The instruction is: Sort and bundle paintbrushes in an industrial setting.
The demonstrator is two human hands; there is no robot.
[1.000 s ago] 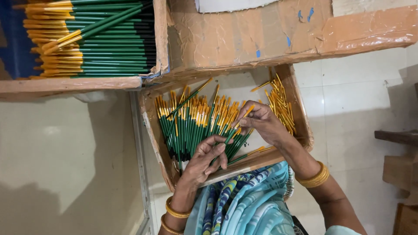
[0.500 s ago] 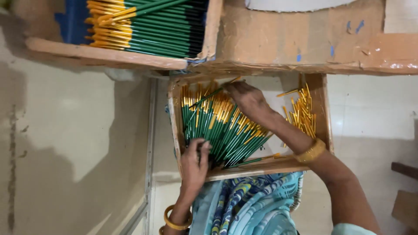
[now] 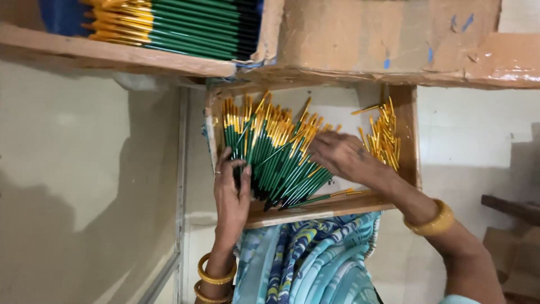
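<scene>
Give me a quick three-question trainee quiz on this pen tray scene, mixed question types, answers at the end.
1. True or false: the left hand rests on the fanned green pens with yellow caps.
2. The loose yellow caps lie on which side of the shallow wooden tray? A left, B right.
3. What does the right hand touch?

Key: 1 true. 2 B. 3 The green pens' capped ends.

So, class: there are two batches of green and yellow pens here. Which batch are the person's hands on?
The fanned-out pile in the wooden tray, under the left hand and right hand. The neatly stacked batch in the upper box is untouched.
</scene>
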